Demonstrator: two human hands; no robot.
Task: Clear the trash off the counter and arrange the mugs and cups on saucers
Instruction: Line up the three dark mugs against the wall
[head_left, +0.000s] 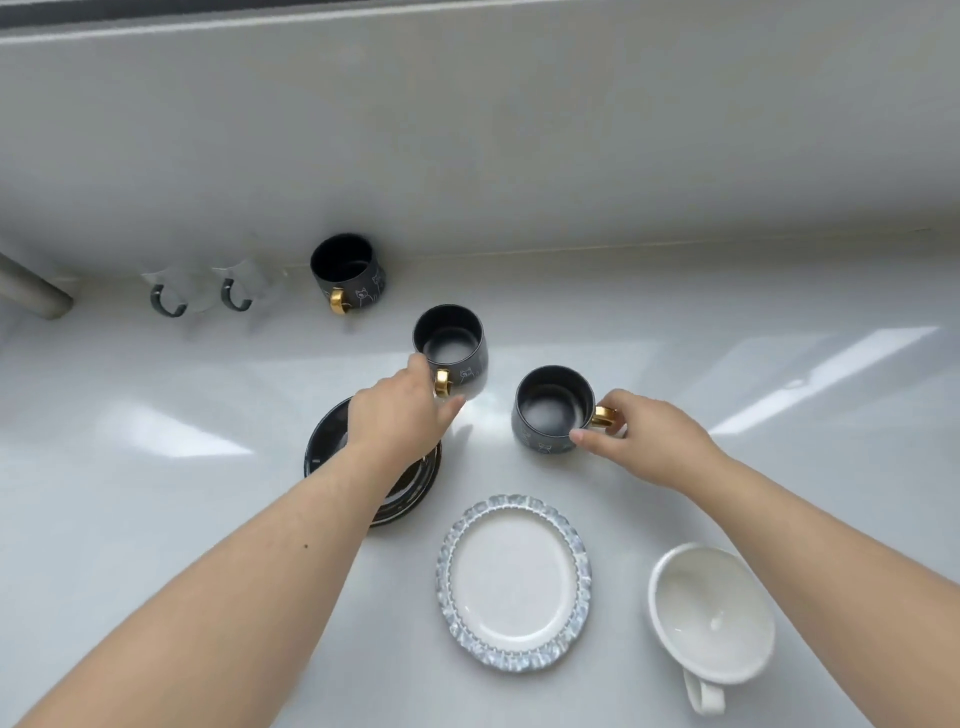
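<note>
On the glossy white bench (156, 395), the left hand (397, 410) reaches over a stack of black saucers (324, 447), its fingers (451, 410) spread loosely at the gold handle of a dark ceramic mug (451, 340), closing on nothing. The right hand (652, 441) pinches the gold handle of a second dark mug (551, 408). Nearer lie a white saucer with a ruffled blue-grey rim (514, 582) and a white cup (711, 613); a third dark mug (347, 270) stands by the wall

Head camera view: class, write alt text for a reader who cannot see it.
Two bare hands reach for dark mugs on a white counter: the left hand at the middle mug, the right hand pinching another mug's gold handle. Nearer lie stacked black saucers, a white saucer and a white cup.
</note>
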